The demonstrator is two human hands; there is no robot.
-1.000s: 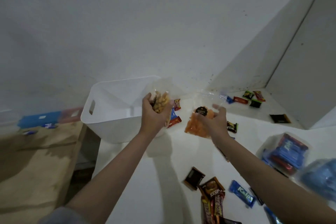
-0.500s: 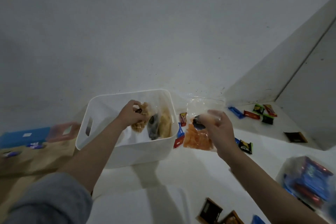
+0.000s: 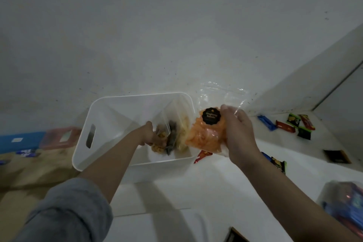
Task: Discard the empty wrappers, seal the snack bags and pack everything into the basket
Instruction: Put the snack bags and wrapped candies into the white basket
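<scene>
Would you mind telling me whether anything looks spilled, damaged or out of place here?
Nothing looks spilled or torn. Small wrapped snacks lie scattered on the white surface, and a red one sits beside the basket, under the orange snack bag.

I see left hand (image 3: 150,133) reaching down, fingers curled gripping; right hand (image 3: 238,133) raised, fingers and thumb clamped, both forearms extended.

Smooth white plastic basket (image 3: 102,108); glossy clear plastic bag (image 3: 222,94).
</scene>
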